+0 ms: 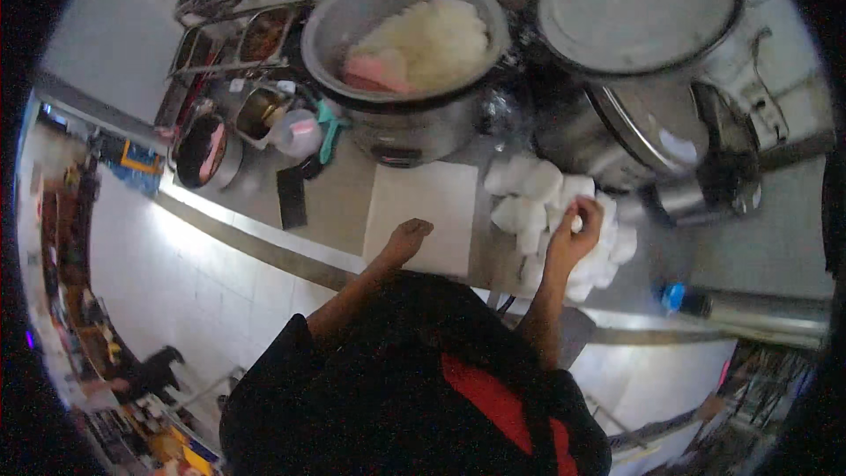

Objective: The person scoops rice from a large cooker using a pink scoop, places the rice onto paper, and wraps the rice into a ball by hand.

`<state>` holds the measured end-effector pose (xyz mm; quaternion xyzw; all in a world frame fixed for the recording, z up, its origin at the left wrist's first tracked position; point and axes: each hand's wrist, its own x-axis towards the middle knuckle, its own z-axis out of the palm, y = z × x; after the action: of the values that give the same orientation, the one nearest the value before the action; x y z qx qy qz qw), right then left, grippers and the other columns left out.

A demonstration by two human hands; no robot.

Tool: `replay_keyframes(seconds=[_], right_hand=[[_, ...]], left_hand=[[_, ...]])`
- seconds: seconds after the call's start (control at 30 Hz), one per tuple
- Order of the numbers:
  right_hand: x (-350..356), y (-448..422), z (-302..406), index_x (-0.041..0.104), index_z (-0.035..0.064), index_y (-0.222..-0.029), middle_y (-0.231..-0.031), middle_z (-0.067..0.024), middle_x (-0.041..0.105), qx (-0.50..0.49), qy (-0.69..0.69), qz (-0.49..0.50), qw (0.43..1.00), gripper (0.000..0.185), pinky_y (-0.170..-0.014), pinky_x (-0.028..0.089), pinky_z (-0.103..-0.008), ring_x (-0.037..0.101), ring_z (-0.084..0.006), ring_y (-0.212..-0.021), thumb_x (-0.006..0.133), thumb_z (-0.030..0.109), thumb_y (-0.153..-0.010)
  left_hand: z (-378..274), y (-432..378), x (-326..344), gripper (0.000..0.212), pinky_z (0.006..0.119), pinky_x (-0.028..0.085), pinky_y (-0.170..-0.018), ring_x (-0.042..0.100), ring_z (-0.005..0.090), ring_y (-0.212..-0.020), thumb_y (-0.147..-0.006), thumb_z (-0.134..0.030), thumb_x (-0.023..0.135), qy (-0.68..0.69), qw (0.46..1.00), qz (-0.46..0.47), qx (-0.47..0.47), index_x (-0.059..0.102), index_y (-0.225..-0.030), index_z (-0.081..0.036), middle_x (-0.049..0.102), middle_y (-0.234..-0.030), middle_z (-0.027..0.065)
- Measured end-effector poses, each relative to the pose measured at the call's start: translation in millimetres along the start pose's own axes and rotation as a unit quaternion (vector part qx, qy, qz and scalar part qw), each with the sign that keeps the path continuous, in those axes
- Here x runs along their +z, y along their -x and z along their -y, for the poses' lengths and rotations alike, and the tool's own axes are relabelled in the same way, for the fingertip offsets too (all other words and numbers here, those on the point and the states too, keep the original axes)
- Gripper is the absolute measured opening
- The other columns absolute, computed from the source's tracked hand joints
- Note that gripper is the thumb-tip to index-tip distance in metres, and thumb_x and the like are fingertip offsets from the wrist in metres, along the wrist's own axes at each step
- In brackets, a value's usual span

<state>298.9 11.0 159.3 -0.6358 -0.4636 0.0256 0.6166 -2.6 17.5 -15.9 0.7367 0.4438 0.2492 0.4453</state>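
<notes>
White paper sheets (423,195) lie on the steel counter before me. Over their lower part is my left hand (410,241), fingers curled in, with nothing visible in it. My right hand (575,231) is at a heap of white wrapped bundles (529,178) to the right of the paper. Its thumb and fingers curve around something white, but whether they grip a bundle cannot be made out. Behind the paper stands a large rice cooker (403,122) with its top uncovered. White rice (443,33) and a pink scoop or paddle (377,73) are inside it.
Left of the cooker are metal food trays (264,36), a round pot (205,149), a plastic cup (297,134) and a dark flat object (291,198). A lidded steel pot (615,125) stands behind the bundles. A roll (760,314) lies at right. A person (149,377) is at lower left.
</notes>
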Motion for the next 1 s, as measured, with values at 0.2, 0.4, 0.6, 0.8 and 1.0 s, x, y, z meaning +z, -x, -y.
replay_keyframes(seconds=[0.2,0.4,0.6,0.8,1.0], right_hand=[[220.5,-113.1,155.7,0.062,0.0008,-0.093,-0.087,-0.0162,0.062,-0.251,0.059,0.437,0.862,0.017,-0.070,0.048,-0.0342,0.062,-0.0282,-0.078,0.062,0.009,-0.078],[371.1,-96.6,119.4,0.062,0.0012,-0.095,-0.090,-0.0208,0.063,-0.309,0.287,0.608,0.673,0.028,-0.074,0.048,-0.0447,0.062,-0.0355,-0.083,0.063,0.021,-0.076],[385.3,-115.7,119.4,0.061,-0.0009,-0.095,-0.090,-0.0215,0.064,-0.329,0.387,0.541,0.671,0.027,-0.072,0.050,-0.0473,0.063,-0.0376,-0.081,0.054,0.021,-0.082],[364.7,-171.5,177.4,0.057,-0.0020,-0.099,-0.090,-0.0198,0.064,-0.219,0.566,0.428,0.670,0.024,-0.064,0.053,-0.0441,0.065,-0.0359,-0.077,0.048,0.015,-0.085],[389.8,-114.5,141.8,0.060,-0.0059,-0.094,-0.083,-0.0200,0.064,-0.141,0.552,0.423,0.705,0.023,-0.065,0.053,-0.0433,0.065,-0.0354,-0.077,0.050,0.012,-0.083]], left_hand=[[-6.5,-1.7,-48.8,0.026,0.039,0.045,-0.089,0.057,0.0320,-0.101,-0.092,-0.020,0.048,-0.012,0.994,-0.088,-0.063,0.060,-0.102,0.002,0.060,-0.107,0.0161],[-48.5,-31.2,-152.8,0.034,0.037,0.041,-0.092,0.055,0.0267,-0.104,-0.093,-0.029,0.049,0.191,0.947,-0.156,-0.205,0.058,-0.111,-0.001,0.060,-0.106,0.0161],[-23.3,-71.0,-263.4,0.030,0.037,0.039,-0.092,0.053,0.0276,-0.105,-0.090,-0.022,0.053,0.248,0.899,-0.348,-0.094,0.055,-0.111,-0.001,0.056,-0.110,0.0150],[-22.5,-146.3,-362.5,0.034,0.041,0.031,-0.102,0.043,0.0296,-0.119,-0.089,-0.017,0.052,0.106,0.863,-0.492,0.051,0.049,-0.119,-0.002,0.048,-0.122,0.0158],[-36.8,-187.9,-383.6,0.039,0.042,0.025,-0.106,0.038,0.0319,-0.124,-0.088,-0.017,0.054,0.031,0.919,-0.387,0.073,0.048,-0.124,-0.003,0.043,-0.130,0.0165]])
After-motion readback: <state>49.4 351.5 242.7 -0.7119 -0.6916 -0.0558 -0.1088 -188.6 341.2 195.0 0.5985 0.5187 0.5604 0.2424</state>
